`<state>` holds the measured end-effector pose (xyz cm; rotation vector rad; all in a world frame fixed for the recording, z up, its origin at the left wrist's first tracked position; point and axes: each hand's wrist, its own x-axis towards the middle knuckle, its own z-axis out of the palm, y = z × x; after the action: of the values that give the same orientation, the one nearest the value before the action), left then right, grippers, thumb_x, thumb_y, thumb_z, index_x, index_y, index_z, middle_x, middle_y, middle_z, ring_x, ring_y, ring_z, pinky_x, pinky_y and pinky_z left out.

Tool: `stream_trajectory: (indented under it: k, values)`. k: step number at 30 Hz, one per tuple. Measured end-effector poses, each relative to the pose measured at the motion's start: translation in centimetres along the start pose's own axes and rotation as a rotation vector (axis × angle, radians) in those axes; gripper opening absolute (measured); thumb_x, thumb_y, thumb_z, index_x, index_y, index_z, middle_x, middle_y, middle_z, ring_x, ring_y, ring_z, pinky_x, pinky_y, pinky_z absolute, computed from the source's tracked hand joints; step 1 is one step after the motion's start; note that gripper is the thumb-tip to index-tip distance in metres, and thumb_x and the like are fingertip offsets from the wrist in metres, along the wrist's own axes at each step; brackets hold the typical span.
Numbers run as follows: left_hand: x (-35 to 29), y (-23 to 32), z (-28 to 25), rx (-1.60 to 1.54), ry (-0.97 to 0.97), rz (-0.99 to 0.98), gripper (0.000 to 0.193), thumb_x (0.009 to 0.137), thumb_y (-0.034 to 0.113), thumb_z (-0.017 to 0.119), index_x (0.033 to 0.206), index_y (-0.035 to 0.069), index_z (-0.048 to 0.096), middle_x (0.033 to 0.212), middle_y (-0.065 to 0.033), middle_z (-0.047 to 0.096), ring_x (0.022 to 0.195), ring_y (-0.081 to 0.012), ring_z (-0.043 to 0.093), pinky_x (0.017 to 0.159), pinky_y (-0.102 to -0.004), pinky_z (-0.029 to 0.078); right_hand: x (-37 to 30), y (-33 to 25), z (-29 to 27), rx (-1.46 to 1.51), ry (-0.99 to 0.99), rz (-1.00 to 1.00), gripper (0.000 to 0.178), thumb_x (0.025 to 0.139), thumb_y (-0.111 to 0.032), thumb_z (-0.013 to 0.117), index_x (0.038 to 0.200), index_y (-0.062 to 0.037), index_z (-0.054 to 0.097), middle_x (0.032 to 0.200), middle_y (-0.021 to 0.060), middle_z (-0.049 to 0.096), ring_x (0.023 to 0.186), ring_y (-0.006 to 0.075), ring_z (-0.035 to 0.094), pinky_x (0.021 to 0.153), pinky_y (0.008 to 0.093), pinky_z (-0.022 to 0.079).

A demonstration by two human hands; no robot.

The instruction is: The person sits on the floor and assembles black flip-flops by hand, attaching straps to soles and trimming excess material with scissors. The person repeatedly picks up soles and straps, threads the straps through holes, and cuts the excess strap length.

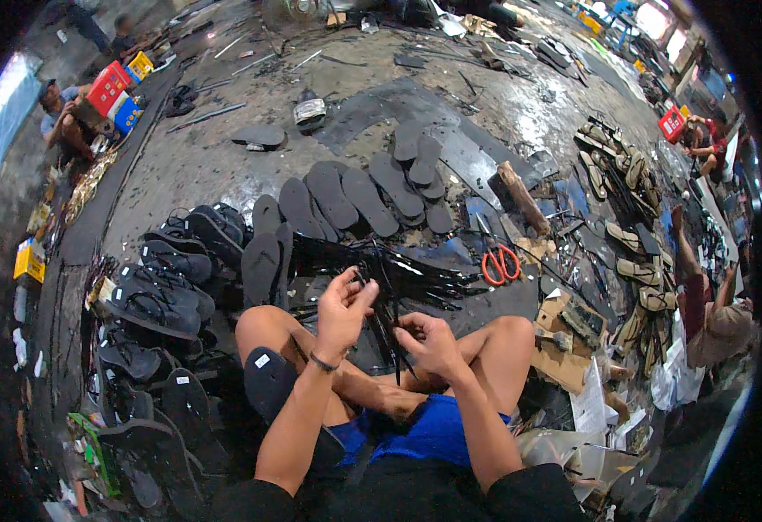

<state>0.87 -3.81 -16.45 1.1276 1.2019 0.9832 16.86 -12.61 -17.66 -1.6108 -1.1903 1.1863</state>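
Note:
I sit cross-legged with both hands raised over a pile of glossy black sandal straps [437,285]. My left hand [344,309] is closed, its thumb and fingers pinching a dark strap near the top of the pile. Lower and to the right, my right hand [431,341] has its fingers curled round thin black straps that hang down between my knees. Whether both hands hold the same strap I cannot tell. A black sandal sole [268,380] with a white sticker rests against my left thigh.
Loose dark soles [333,198] lie beyond the straps. Red-handled scissors [501,264] and a wooden block [520,198] sit right of them. Strapped black sandals [156,300] crowd my left; tan sandals [640,270] lie far right, near another person [720,326]. Cardboard [563,348] lies by my right knee.

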Motion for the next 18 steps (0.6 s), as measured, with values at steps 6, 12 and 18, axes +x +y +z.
stream_trajectory:
  k: [6,12,18]
  values:
    - [3.1,-5.7,-2.1,0.236,-0.043,0.002,0.031,0.092,0.009,0.067,0.121,-0.003,0.064,0.098,-0.0047,0.068,0.080,-0.0102,0.065,0.070,-0.0251,0.056,2.2,6.6,1.3,-0.299,0.362,-0.044,0.022,0.088,-0.016,0.070,0.102,0.0014,0.071,0.085,0.0112,0.074,0.072,0.0140,0.067,0.067,0.0297,0.052]
    - [0.3,0.4,-2.9,-0.041,-0.051,0.057,0.029,0.089,0.007,0.071,0.116,-0.001,0.065,0.093,-0.0053,0.069,0.081,-0.0100,0.065,0.069,-0.0257,0.057,1.4,3.1,0.3,0.194,0.311,0.018,0.024,0.089,-0.013,0.071,0.108,0.0014,0.071,0.094,0.0107,0.074,0.083,0.0125,0.067,0.075,0.0260,0.052]
    - [-3.2,4.7,-2.6,-0.235,-0.074,0.063,0.041,0.086,0.003,0.073,0.125,0.001,0.061,0.100,-0.0071,0.071,0.088,-0.0121,0.067,0.071,-0.0264,0.058,-2.4,-1.6,1.3,0.368,-0.012,-0.068,0.023,0.091,-0.005,0.068,0.111,0.0050,0.069,0.097,0.0095,0.072,0.088,0.0133,0.067,0.080,0.0255,0.055]
